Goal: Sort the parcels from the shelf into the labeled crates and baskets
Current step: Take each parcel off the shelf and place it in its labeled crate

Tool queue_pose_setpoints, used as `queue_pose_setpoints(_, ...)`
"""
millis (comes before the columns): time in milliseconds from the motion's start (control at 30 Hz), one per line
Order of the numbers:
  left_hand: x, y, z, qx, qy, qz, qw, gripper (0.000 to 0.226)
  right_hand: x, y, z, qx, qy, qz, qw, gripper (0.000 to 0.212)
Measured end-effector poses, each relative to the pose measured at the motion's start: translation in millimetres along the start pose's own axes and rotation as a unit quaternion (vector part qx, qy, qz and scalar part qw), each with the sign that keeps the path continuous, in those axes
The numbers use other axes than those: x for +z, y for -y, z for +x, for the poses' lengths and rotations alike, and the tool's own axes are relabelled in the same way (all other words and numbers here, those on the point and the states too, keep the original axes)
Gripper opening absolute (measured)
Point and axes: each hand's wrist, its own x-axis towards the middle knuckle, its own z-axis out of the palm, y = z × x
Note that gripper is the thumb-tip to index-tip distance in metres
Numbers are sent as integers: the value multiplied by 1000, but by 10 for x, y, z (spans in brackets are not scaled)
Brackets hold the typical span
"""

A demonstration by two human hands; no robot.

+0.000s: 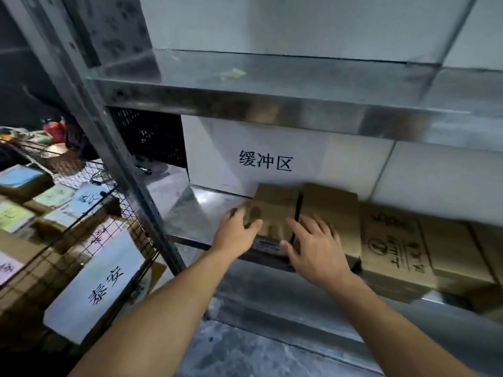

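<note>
Head view shows both hands reaching onto the lower steel shelf (196, 213). They are set apart, with a brown cardboard parcel (275, 210) between them.

The parcel lies flat at the shelf's front edge. Its long axis runs away from the person into the shelf, and its short end, which carries a small blue-printed sticker (265, 244), points back toward the wrists.

The left hand (239, 227) is against the parcel's left side with the thumb over the top. The fingers are blurred, so I cannot tell whether it truly grips. The right hand (313, 246) lies flat with its fingers spread, over the dark gap between the parcel and a neighbouring carton (334, 208); its thumb is toward the parcel's near end.

Further right of the right hand, a printed carton (394, 246) lies the same way. Beyond the fingertips a white sign (265, 161) reading 缓冲区 is fixed to the wall.

Left of the left hand, past the shelf post (109, 159), stand wire baskets (122, 208) holding boxes. The nearest has a label (106, 287) reading 泰安.
</note>
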Motion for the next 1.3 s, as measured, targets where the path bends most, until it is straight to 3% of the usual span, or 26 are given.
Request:
queue_pose_setpoints(133, 202, 29, 127, -49, 17, -48, 998, 65, 47, -68, 35, -9, -18, -4, 1000, 56)
queue_pose_setpoints(333, 211, 98, 63, -46, 10, -140, 989, 54, 43, -114, 104, -17, -40, 11, 999, 56)
queue_pose_setpoints(500, 99, 200, -89, -49, -60, -181, 981, 49, -45, -3, 191, -10, -3, 40, 999, 55)
queue_pose_setpoints(700, -155, 255, -430, -19, -142, -276, 950, 46, -132, 335, 207, -75, 21, 114, 990, 61)
queue_pose_setpoints(967, -715, 252, -961, 59, -233, -367, 899, 42, -147, 795, 197, -43, 6, 444, 895, 54)
queue_pose_setpoints(1067, -927, 447, -1133, 25, -289, -330, 898, 48, -94, 1021, 53, -49, 56, 563, 823, 46)
queue_pose_setpoints(1133, -1045, 551, -1264, -1, -281, -337, 899, 45, -45, 1206, -62, -70, 83, 593, 798, 43)
queue_pose_setpoints(1233, -1179, 645, -1476, -39, -231, -442, 866, 39, 79, 1495, -160, -82, 122, 598, 788, 34)
queue_pose_setpoints(1300, -1268, 705, -1656, -38, -236, -469, 850, 42, 113, 1644, -182, -91, 141, 540, 825, 38)
